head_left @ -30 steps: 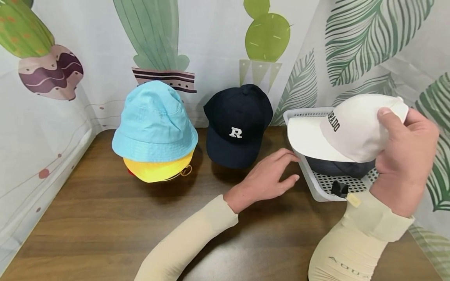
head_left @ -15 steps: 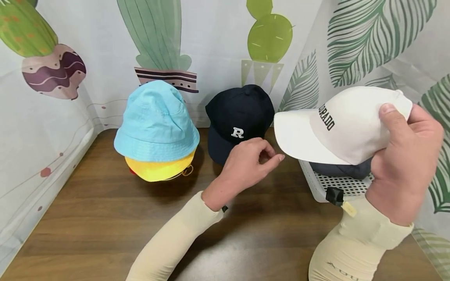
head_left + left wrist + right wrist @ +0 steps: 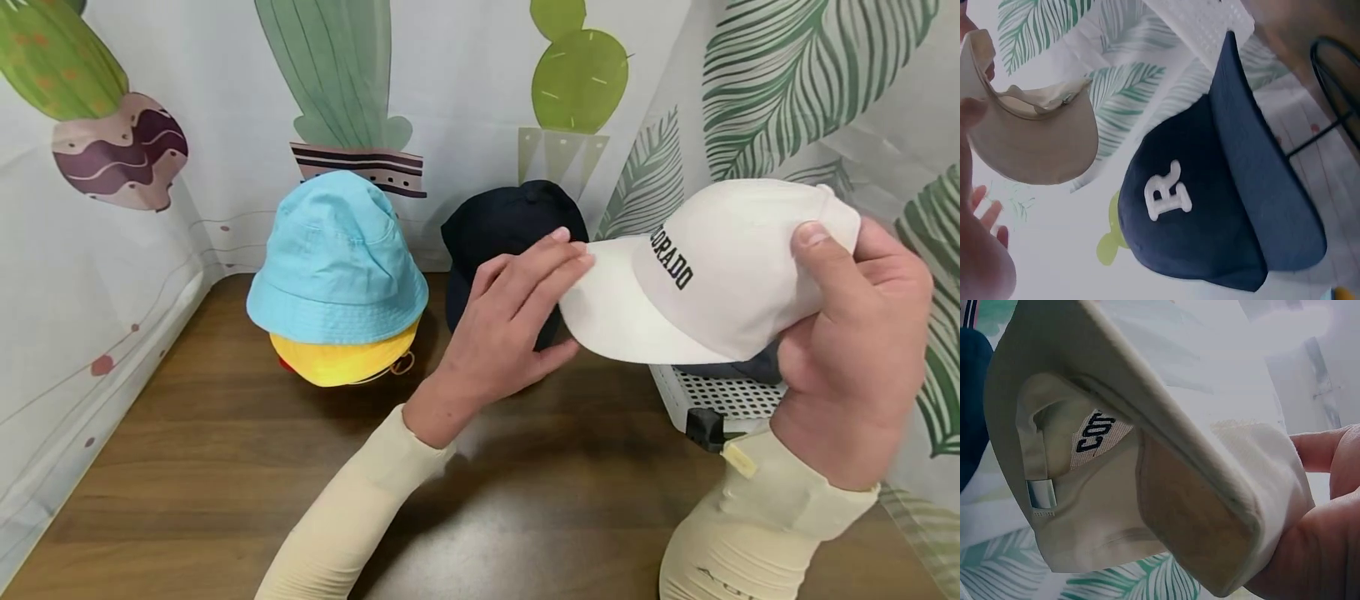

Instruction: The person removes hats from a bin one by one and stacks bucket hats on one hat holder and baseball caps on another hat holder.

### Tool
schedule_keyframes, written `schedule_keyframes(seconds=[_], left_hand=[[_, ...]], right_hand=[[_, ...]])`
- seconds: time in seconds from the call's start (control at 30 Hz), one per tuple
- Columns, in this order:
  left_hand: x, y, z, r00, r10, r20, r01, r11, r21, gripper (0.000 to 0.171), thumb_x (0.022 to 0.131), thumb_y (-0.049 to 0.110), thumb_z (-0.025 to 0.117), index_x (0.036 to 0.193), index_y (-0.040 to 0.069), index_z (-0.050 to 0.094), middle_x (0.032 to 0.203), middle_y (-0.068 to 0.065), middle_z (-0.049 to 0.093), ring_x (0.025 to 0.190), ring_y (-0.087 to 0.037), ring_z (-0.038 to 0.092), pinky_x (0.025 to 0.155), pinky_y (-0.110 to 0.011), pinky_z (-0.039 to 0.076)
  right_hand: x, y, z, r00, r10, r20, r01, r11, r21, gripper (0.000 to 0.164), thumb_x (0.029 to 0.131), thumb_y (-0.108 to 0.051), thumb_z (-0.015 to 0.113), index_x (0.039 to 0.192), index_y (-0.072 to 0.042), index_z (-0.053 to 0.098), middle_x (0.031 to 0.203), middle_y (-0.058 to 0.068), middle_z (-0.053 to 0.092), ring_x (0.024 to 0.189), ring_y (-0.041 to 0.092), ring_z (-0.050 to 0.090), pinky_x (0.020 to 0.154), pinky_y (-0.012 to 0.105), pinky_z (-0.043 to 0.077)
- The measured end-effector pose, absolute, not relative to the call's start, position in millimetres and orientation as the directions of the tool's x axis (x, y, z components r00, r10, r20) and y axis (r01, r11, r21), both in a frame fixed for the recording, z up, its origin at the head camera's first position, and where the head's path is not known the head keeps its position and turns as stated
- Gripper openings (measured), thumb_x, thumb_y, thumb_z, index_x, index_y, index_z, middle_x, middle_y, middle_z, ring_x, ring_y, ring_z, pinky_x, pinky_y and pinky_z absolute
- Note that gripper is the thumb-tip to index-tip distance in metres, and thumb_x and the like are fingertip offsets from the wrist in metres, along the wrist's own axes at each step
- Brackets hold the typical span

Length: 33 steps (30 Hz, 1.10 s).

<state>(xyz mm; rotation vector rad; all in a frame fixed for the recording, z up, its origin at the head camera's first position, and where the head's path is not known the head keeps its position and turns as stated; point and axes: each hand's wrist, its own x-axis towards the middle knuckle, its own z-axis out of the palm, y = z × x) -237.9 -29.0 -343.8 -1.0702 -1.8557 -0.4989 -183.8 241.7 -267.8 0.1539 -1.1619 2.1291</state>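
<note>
Pinched at its back by my right hand (image 3: pixel 855 308), a white baseball cap (image 3: pixel 720 267) with dark lettering hangs in the air, its brim toward the left. The thumb lies on the outside of the crown. My left hand (image 3: pixel 502 333) is at the brim's front edge with fingers extended, the fingertips right at the rim and the thumb lower down. Behind this hand is a navy cap (image 3: pixel 510 225), partly covered in the head view. The left wrist view shows its white letter R (image 3: pixel 1167 191). In the right wrist view, the inside of the white cap (image 3: pixel 1104 506) is seen.
A light blue bucket hat (image 3: pixel 337 258) sits over a yellow hat (image 3: pixel 345 358) at the left. Under the white cap, a white perforated basket (image 3: pixel 675 400) holds a dark cap (image 3: pixel 757 367). Black wire (image 3: pixel 1316 56) shows beside the navy cap. A printed curtain backs the wooden table (image 3: pixel 225 492).
The white cap has moved left, away from over the basket. My left hand has drawn back leftward from the basket, then spread its fingers up to the brim.
</note>
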Motion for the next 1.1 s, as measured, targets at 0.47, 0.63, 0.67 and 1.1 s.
schedule_keyframes(seconds=[0.47,0.63,0.67,1.1], left_hand=[[-236.0,-38.0,-337.2,0.03,0.51,0.86,0.92,0.322,-0.223,0.021,0.095,0.005,0.072,0.114,0.012,0.076,0.127,-0.007,0.073,0.13,-0.025,0.064,0.107,-0.041,0.05],[-237.6,-39.0,-337.4,0.017,0.501,0.865,0.936,0.295,-0.189,0.018,0.096,0.002,0.071,0.112,0.009,0.077,0.122,-0.007,0.075,0.119,-0.023,0.068,0.105,-0.038,0.051],[-238.4,-39.5,-337.7,0.014,0.498,0.867,0.938,0.294,-0.184,0.018,0.097,0.001,0.07,0.112,0.008,0.076,0.121,-0.007,0.075,0.117,-0.023,0.069,0.105,-0.038,0.051],[-240.8,-44.6,-336.0,0.035,0.432,0.901,0.97,0.202,-0.134,0.035,0.091,-0.011,0.056,0.115,0.005,0.075,0.114,-0.01,0.075,0.106,-0.025,0.07,0.093,-0.035,0.057]], right_hand=[[-183.6,222.7,-270.2,-0.814,0.343,0.47,-0.581,-0.448,-0.679,0.029,0.094,0.013,0.064,0.122,0.024,0.064,0.106,0.029,0.071,0.078,0.031,0.073,0.069,0.036,0.064],[-183.1,214.7,-269.4,-0.81,0.274,0.519,-0.586,-0.413,-0.697,0.031,0.097,0.011,0.06,0.124,0.026,0.061,0.103,0.023,0.073,0.077,0.025,0.073,0.069,0.032,0.063],[-183.3,213.6,-269.4,-0.807,0.268,0.527,-0.591,-0.386,-0.709,0.032,0.097,0.01,0.06,0.125,0.026,0.06,0.102,0.022,0.074,0.076,0.024,0.073,0.068,0.031,0.062],[-184.7,221.4,-273.7,-0.842,0.128,0.523,-0.525,-0.417,-0.742,0.026,0.101,0.004,0.057,0.121,0.02,0.061,0.093,0.019,0.073,0.068,0.023,0.074,0.06,0.029,0.061]])
